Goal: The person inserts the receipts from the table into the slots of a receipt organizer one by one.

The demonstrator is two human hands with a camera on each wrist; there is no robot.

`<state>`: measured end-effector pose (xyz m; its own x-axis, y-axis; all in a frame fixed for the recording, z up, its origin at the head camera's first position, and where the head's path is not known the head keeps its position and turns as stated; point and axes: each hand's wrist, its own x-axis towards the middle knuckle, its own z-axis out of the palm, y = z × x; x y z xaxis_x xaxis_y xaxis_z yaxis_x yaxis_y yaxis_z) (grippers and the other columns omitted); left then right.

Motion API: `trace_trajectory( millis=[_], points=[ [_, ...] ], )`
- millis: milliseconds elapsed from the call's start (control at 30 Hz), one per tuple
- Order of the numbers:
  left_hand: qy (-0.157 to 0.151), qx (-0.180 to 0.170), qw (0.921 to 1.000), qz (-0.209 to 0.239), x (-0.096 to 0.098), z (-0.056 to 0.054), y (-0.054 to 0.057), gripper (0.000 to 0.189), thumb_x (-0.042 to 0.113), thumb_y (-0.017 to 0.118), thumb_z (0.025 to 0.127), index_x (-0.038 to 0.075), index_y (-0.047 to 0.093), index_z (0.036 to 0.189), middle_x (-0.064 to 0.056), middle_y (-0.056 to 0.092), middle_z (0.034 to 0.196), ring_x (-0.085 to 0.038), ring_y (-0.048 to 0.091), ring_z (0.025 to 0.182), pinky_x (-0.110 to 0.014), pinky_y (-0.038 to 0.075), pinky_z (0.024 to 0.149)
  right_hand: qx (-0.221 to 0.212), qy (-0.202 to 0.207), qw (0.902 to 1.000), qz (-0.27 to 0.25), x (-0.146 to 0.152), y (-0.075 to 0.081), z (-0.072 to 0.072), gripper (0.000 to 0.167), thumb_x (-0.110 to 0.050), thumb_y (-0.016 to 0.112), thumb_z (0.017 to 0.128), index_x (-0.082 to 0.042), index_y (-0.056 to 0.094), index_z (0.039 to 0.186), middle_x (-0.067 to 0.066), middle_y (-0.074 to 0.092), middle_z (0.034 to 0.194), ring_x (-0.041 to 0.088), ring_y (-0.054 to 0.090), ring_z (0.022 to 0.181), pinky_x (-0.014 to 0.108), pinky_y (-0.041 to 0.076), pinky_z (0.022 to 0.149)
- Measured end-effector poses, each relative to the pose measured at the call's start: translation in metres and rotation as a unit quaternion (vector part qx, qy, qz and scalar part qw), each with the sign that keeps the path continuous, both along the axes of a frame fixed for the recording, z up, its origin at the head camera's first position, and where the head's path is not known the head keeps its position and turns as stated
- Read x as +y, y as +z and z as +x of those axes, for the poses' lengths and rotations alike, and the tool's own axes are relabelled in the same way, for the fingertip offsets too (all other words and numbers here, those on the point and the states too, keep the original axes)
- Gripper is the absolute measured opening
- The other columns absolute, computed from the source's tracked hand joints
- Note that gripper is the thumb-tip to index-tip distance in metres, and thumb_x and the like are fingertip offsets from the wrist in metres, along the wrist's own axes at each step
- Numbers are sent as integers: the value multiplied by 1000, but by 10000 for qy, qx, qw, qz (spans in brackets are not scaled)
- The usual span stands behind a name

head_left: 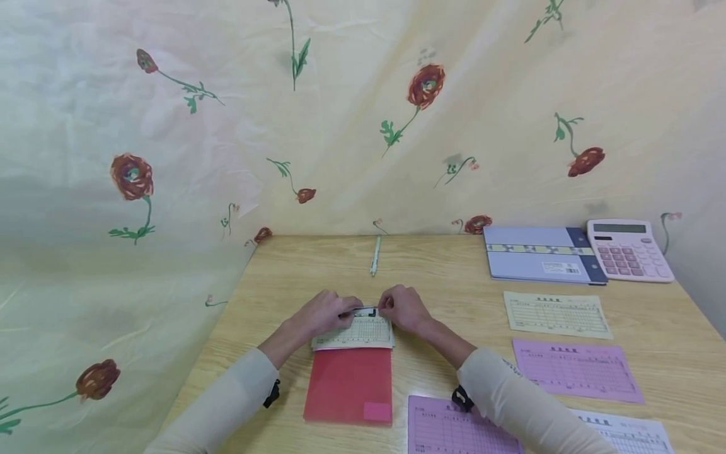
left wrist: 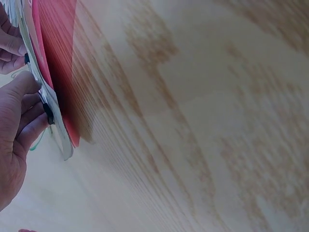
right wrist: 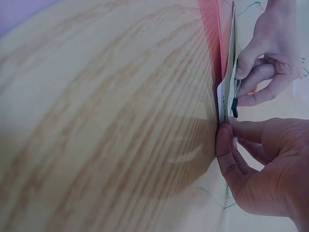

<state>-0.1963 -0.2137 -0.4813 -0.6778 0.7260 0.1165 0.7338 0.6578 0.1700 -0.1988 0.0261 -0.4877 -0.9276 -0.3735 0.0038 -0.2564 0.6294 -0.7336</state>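
Pinching the far edge of a stack of printed slips (head_left: 365, 331) with the left hand (head_left: 329, 310), beside a black-and-silver fastener (head_left: 365, 313), and gripping the far right corner between thumb and fingers of the right hand (head_left: 405, 309). Laid over the far part of a red folder (head_left: 348, 379) on a wood-grain bench (head_left: 437, 265), with a pink label (head_left: 377, 412) at the folder's near right corner. Flanked on the right by a pale green slip (head_left: 558, 314), a purple slip (head_left: 578, 371) and a white slip (head_left: 635, 432), with a second purple slip (head_left: 437, 432) partly hidden behind the right sleeve (head_left: 522, 400). Backed by a pen (head_left: 375, 255), a blue folder (head_left: 530, 261) and a pale pink calculator (head_left: 629, 252).
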Motion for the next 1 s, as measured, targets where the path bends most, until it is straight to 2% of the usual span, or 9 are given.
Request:
trace_trajectory(
  millis=[500, 767, 1000],
  points=[
    [-50, 144, 9998, -107, -1, 0, -2, 28, 6, 74, 94, 9, 78, 121, 1, 75, 85, 5, 29, 48, -11, 25, 46, 58, -103, 9998, -179, -2, -6, -1, 12, 0, 78, 92, -7, 78, 83, -1, 62, 67, 12, 53, 54, 24, 41, 51],
    [-30, -29, 10000, 52, 0, 1, -1, 31, 2, 76, 91, 7, 77, 121, 1, 73, 83, 5, 31, 48, -12, 27, 46, 19, -87, 9999, -107, -2, -3, -1, 10, 1, 78, 93, -6, 78, 85, 0, 62, 70, 14, 54, 60, 25, 42, 55],
    [-63, 59, 10000, -5, 1, -1, -1, 31, 3, 76, 90, 8, 78, 121, 2, 73, 82, 5, 30, 48, -11, 26, 47, -6, -74, 9999, -94, -2, -2, -1, 9, 1, 78, 93, -6, 78, 87, 0, 63, 71, 14, 55, 62, 26, 43, 56]
  ],
)
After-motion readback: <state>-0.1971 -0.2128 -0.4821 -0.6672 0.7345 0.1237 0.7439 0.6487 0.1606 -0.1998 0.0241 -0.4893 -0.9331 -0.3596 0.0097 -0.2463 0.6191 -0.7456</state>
